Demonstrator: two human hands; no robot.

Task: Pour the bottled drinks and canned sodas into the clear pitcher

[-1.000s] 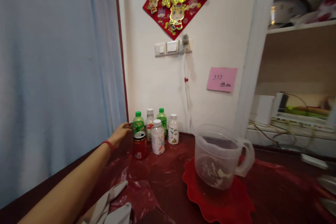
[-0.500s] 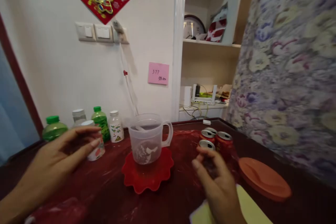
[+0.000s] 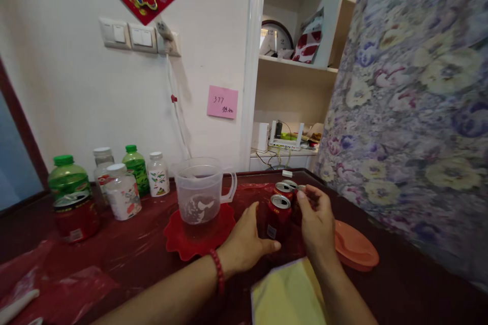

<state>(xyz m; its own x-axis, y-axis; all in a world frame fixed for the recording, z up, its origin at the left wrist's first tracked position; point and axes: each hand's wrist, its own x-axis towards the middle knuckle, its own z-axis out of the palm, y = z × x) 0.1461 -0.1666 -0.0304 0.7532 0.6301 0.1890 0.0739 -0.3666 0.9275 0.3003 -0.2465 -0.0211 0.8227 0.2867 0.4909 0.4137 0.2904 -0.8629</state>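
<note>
My left hand, a red bead bracelet at its wrist, has its thumb and fingers spread at the left side of the front red soda can. The hand is open and not closed around that can. To the right, my right hand has its fingers curled around another soda can, mostly hidden behind them. Two more opened red cans, one a soda can, stand just behind the front one. A yellow cloth lies between my forearms.
A clear plastic measuring jug stands on a red scalloped plate. At the left are a wide red can, a white-capped jar and several bottles. An orange oval lid or dish lies right; red plastic film is front left.
My left hand has crossed from the bottles on the left to the front can. The right hand has reached farther to the cans behind. The view has shifted slightly right.
</note>
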